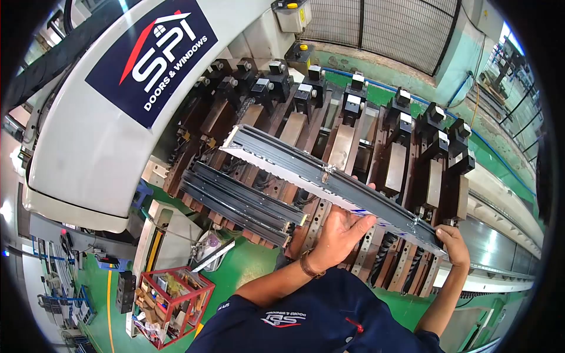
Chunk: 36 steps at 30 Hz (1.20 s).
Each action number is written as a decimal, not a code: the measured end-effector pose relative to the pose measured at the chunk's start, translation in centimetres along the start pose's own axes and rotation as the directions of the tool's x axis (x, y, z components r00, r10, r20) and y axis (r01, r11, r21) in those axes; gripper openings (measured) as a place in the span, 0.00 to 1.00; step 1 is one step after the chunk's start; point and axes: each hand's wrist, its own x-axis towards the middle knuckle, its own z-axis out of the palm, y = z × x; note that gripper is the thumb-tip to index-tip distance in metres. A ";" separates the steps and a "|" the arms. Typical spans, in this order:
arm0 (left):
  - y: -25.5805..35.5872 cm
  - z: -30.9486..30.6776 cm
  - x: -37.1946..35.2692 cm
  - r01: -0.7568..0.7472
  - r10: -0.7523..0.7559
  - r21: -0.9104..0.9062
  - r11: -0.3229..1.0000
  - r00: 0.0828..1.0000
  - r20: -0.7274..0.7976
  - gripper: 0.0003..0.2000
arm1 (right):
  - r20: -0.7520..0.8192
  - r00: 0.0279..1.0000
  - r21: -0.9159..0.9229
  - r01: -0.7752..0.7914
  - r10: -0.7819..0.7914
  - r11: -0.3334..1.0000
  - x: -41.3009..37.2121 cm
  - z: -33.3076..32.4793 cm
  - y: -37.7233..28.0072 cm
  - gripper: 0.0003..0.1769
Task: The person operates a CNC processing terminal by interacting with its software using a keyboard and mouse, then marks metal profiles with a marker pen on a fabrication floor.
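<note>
One dark profile (338,182) is held above the machine bed (434,185), its long axis going from far left to near right. The left hand (344,235) pinches its near edge, most fingers hidden behind; the right hand (453,244) pinches its right end. Left, stacked profiles (241,203) are hard to count.

Dark profile (347,193) in both hands (342,236) (454,246)
</note>
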 end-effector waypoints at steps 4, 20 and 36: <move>0.3 0.1 -0.2 -0.015 0.016 0.062 0.998 1.000 -0.013 0.37 | -0.005 0.999 -0.063 0.032 -0.033 0.997 0.4 -0.2 1.2 0.20; 0.9 0.3 -0.5 0.072 -0.077 -0.040 0.997 0.986 -0.151 0.30 | -0.029 0.997 -0.087 0.066 -0.069 0.994 -4.2 -0.3 -5.3 0.29; -0.5 -1.2 -0.8 0.122 -0.121 -0.007 0.993 0.977 -0.176 0.23 | -0.055 0.993 -0.226 0.092 -0.107 0.970 -5.9 -0.2 -5.3 0.33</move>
